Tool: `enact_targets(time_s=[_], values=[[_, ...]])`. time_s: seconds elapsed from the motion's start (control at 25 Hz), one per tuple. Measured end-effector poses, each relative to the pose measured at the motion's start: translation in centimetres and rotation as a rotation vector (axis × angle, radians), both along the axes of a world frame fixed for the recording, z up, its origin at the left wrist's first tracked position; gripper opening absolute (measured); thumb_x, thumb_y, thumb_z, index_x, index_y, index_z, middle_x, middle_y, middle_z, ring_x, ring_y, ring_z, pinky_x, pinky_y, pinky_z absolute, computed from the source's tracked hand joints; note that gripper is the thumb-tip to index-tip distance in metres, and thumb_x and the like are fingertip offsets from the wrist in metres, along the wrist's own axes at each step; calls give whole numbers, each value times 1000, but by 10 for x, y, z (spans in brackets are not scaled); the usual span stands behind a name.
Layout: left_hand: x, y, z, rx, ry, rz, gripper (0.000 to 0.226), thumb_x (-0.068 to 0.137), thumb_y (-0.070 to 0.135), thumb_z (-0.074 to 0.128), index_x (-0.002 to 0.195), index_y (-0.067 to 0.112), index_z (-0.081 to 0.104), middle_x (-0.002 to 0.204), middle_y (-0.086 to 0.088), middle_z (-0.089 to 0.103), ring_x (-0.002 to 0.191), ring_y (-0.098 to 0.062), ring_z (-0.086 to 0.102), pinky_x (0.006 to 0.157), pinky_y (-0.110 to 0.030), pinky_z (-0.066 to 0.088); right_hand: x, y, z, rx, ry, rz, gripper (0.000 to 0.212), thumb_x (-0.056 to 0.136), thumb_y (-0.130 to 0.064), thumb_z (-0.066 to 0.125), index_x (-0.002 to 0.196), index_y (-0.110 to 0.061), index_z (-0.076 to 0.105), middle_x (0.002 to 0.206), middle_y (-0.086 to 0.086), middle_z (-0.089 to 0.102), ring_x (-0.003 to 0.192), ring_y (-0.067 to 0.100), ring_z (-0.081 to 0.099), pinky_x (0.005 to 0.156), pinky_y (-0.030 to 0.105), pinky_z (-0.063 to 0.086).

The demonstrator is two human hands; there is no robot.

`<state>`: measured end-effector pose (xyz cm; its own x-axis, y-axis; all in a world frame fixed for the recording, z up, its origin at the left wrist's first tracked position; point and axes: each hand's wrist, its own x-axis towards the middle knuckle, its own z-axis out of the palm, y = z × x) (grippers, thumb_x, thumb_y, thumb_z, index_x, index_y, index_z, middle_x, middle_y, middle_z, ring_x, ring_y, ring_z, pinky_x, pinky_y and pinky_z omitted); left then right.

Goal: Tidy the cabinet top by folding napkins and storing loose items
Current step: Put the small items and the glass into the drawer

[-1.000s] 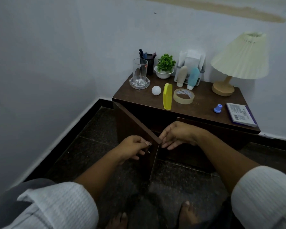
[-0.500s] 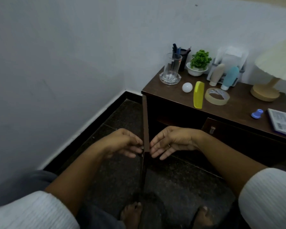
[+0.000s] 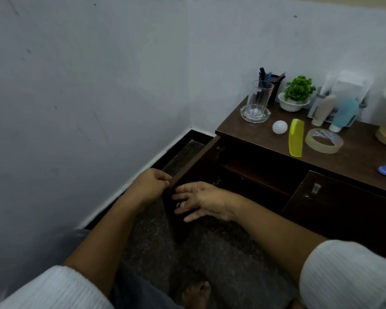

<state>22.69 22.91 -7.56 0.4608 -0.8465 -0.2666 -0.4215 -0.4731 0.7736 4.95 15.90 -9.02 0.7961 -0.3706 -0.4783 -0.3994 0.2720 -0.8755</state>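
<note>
Corner floor (image 3: 210, 253): cabinet door (image 3: 198, 168) open. Left hand (image 3: 151, 186) at its 9 o'clock grips the edge, fingers curled; right hand (image 3: 205, 199) fingers (image 3: 181, 196) straight, touching inner face.

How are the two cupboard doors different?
The left door is swung wide open; the right door is shut. The left hand grips the left door's edge and the right hand touches it; nobody touches the right door. The right door shows a metal handle; the left door's is hidden. Both are dark brown wood.
</note>
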Motion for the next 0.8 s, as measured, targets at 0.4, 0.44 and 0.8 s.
enact_targets(time_s=[0.4,0.44,0.8], values=[[3,-11,7,-109,-315,110,33,86,4,60,108,23,75,107,0,76,101,-20,70,92,-37,56,22,4,-5,-84,-51,-46,74,93,4,58,157,-23,31,156,-5,41,133,21,54,95,40,57],[-3,-15,14,-154,-334,79,33,86,5,60,108,23,76,108,2,76,101,-18,70,92,-36,56,16,3,-2,-89,-53,-68,72,93,5,58,156,-22,34,151,-6,46,129,20,56,95,41,57],[-147,-95,32,-185,204,-342,17,94,14,62,102,23,74,100,3,75,89,-12,70,69,-26,50,-147,-38,8,-178,181,-633,35,97,-8,56,128,-22,60,125,-2,66,107,19,71,85,37,60]])
